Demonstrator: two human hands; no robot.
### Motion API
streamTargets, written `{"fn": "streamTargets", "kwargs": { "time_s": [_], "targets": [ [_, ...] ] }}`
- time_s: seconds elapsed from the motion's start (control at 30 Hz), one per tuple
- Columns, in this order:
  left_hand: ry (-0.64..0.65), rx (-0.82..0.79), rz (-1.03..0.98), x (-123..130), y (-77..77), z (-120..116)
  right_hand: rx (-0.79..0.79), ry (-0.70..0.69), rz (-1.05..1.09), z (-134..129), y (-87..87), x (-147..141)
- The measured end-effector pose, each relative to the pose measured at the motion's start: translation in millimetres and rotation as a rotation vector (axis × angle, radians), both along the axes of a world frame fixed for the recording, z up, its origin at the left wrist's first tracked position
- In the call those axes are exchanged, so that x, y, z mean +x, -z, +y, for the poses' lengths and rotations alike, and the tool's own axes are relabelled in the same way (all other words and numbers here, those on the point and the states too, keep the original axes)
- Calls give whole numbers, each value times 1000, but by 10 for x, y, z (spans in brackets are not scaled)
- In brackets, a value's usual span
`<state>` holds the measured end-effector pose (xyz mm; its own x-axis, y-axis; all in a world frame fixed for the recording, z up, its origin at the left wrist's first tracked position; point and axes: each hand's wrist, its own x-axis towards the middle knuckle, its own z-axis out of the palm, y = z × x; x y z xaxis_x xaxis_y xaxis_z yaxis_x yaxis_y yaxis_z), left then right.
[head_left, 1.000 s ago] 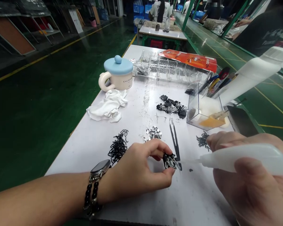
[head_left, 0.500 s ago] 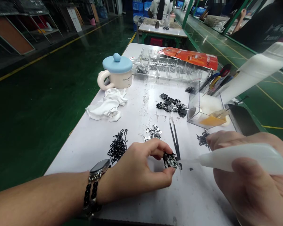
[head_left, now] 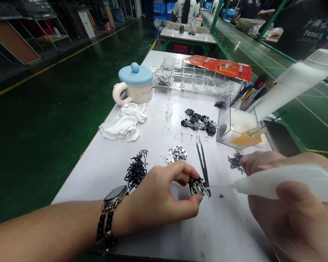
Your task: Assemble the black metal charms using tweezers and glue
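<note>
Between thumb and forefinger, my left hand (head_left: 164, 193) pinches a small black part with silver metal pieces (head_left: 197, 186) just above the table. My right hand (head_left: 292, 203) is closed around a translucent white squeeze bottle (head_left: 287, 180). The bottle's thin clear nozzle points left, its tip at or very near the part; whether it touches I cannot tell. Tweezers (head_left: 203, 160) lie right behind the part. A heap of small silver pieces (head_left: 177, 153) is beyond my left fingers, and a heap of black curved pieces (head_left: 136, 169) lies left of that hand.
More black-and-silver parts (head_left: 198, 122) are piled mid-table. At right stand a clear box (head_left: 237, 127) with tools and a large white bottle (head_left: 295, 83). Farther back are a lidded mug (head_left: 139, 91), a white cloth (head_left: 123, 125), a compartment tray (head_left: 191, 82) and an orange packet (head_left: 221, 66).
The squeeze bottle in my right hand has shifted slightly to the right. My left hand and the part stay in place. A co-worker's hand at upper right has moved.
</note>
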<state>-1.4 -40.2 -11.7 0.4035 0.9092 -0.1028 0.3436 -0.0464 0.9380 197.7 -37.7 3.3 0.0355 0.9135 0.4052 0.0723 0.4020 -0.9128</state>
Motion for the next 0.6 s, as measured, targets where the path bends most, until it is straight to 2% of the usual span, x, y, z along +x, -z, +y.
{"fn": "streamTargets", "kwargs": {
  "time_s": [0.13, 0.33, 0.6],
  "targets": [
    [2, 0, -1, 5, 1, -10, -4, 7, 27, 16, 2, 3],
    [9, 30, -8, 14, -2, 1, 39, -93, 20, 35, 21, 22],
    [13, 60, 5, 14, 11, -17, 58, -84, 6, 38, 37, 23]
  ]
}}
